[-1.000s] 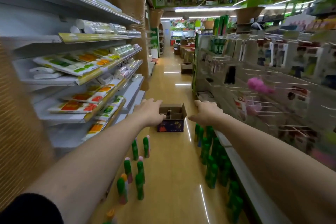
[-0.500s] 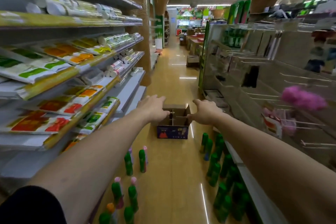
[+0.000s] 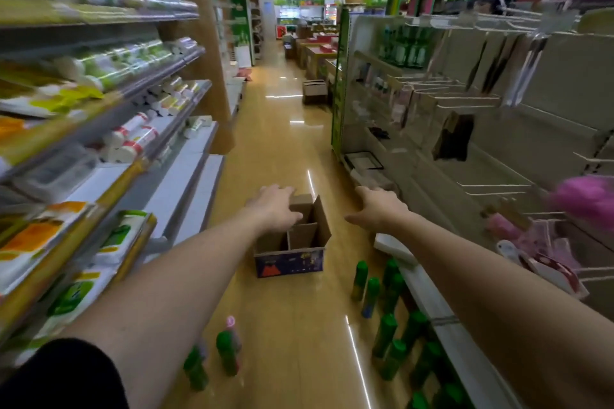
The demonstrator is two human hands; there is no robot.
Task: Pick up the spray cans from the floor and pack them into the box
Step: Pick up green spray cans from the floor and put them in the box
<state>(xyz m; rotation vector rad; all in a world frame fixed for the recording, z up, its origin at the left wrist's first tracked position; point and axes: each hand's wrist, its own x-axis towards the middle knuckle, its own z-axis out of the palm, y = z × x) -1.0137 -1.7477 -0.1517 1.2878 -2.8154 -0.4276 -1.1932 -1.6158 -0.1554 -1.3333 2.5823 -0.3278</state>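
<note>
One open brown cardboard box (image 3: 289,264), blue-printed on its front and split by card dividers, stands just under the left hand (image 3: 275,206) and left of the right hand (image 3: 378,209). That makes two hands. Nearer than the left hand stand three green spray cans (image 3: 227,354), one pink-capped. Nearer than the right hand stands a green can cluster (image 3: 385,334), about ten, too blurred to count exactly. Far beyond both hands sits one plain brown carton (image 3: 314,91).

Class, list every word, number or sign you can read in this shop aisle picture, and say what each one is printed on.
No text here can be read.
Box: printed front, too blurred to read.
Spray cans: labels too small and blurred.
Shelf packs: print smeared by motion.
Far green sign: too blurred.
</note>
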